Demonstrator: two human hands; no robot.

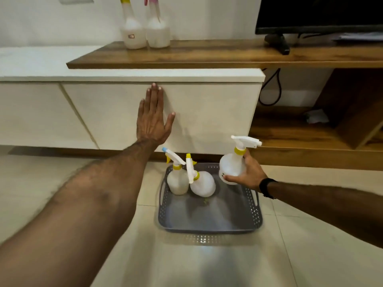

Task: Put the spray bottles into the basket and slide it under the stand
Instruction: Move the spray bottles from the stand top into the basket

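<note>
Head view, looking down at the floor before the stand. My left hand [153,119] lies flat against the white drawer front [207,112], fingers [154,92] spread open and holding nothing. My right hand [247,172] has its fingers closed around the body of a white spray bottle [231,165] with a yellow collar, held upright above the far right corner of the grey basket [209,226]; whether its base touches the basket I cannot tell. A black band [265,186] sits on that wrist.

The basket rests on the tiled floor [310,235], just in front of the stand's lower edge. Inside it, at the far side, a bottle with a blue-tipped nozzle [177,181] stands upright, and a second bottle [202,184] beside it leans left, its trigger head touching the first.

On the wooden surface [207,54] above, two more spray bottles [145,32] stand side by side, touching. A dark screen [319,15] occupies the right end, and a black cable [273,88] hangs below it.
</note>
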